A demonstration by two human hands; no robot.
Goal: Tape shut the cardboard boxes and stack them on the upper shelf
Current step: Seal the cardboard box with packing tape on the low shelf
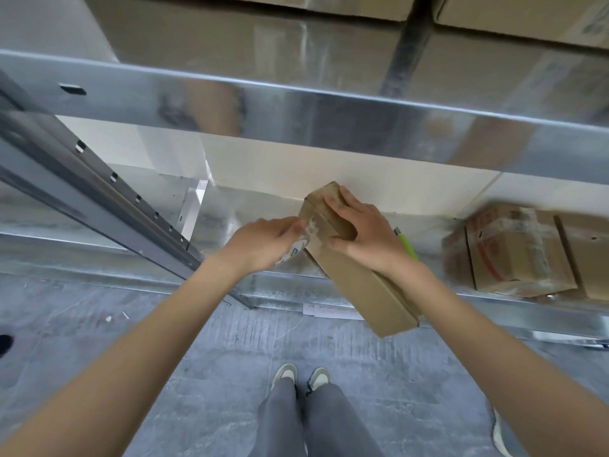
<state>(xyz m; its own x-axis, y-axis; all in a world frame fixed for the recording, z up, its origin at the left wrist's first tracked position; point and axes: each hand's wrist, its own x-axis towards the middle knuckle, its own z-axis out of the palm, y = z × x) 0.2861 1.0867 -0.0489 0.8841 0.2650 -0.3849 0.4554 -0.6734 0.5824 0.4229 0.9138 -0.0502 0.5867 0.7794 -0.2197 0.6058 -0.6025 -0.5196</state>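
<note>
A long narrow cardboard box lies slanted across the front edge of the lower metal shelf, its near end jutting out over the floor. My right hand lies on the box's far end, fingers over the top and thumb on the side. My left hand grips a roll of clear tape at the box's left side, with a crinkled strip of tape running onto the box. The upper shelf crosses the view above, with big cardboard boxes on it.
A green utility knife lies on the lower shelf just right of my right hand. Taped printed boxes stand on the lower shelf at the right. A slanted metal upright runs on the left. My feet stand on the grey floor.
</note>
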